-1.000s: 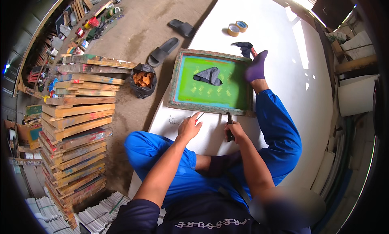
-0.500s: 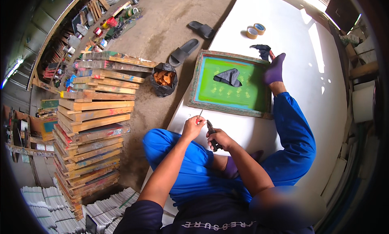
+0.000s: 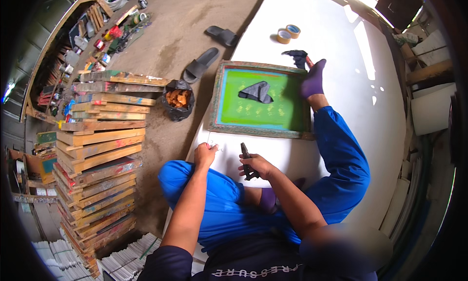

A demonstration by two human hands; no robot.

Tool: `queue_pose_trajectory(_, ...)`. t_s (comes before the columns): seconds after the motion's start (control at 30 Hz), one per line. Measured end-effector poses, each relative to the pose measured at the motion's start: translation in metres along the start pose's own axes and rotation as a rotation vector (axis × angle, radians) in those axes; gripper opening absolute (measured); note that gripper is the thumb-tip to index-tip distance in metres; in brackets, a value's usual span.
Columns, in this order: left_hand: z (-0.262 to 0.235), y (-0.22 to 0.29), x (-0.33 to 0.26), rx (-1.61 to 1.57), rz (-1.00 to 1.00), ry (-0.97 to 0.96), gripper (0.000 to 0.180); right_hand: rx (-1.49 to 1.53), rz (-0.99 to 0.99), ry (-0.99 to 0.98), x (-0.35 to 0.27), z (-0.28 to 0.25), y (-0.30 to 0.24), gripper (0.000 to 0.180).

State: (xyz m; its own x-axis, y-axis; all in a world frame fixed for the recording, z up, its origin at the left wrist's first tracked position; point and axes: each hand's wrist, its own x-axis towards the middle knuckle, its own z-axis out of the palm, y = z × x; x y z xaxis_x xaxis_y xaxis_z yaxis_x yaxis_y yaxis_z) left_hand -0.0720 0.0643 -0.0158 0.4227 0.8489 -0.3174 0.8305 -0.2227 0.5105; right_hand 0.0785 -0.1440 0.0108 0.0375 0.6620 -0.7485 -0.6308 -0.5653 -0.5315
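Note:
Black pliers are gripped in my right hand, their jaws pointing away from me over the white surface. My left hand, to the left of them, is closed on a thin tool with a reddish handle; its narrow shaft points towards the frame, and it looks like a screwdriver. Several tiny bits lie beside that hand, too small to name. Just beyond both hands lies a wooden screen-printing frame with green mesh. A folded dark cloth rests on the mesh.
My socked foot touches the frame's right side, near a black cloth. Two tape rolls sit farther off on the white surface. Leftward are a black bag, slippers and a tall stack of wooden frames.
My hands have moved apart: the left, with the thin tool, went left, away from the pliers. The right still grips the pliers. The whole view has shifted slightly.

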Motion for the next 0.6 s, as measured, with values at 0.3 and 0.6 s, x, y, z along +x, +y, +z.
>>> queue_pose_trajectory(0.3, 0.030, 0.060, -0.033, 0.046, 0.428, -0.097, 0.043, -0.113, -0.011, 0.475, -0.033, -0.096, -0.001, 0.035)
queue_pose_trajectory(0.6, 0.061, 0.092, -0.047, 0.098, 0.471, -0.214, 0.060, -0.077, -0.017, 0.504, -0.038, -0.109, -0.014, 0.037)
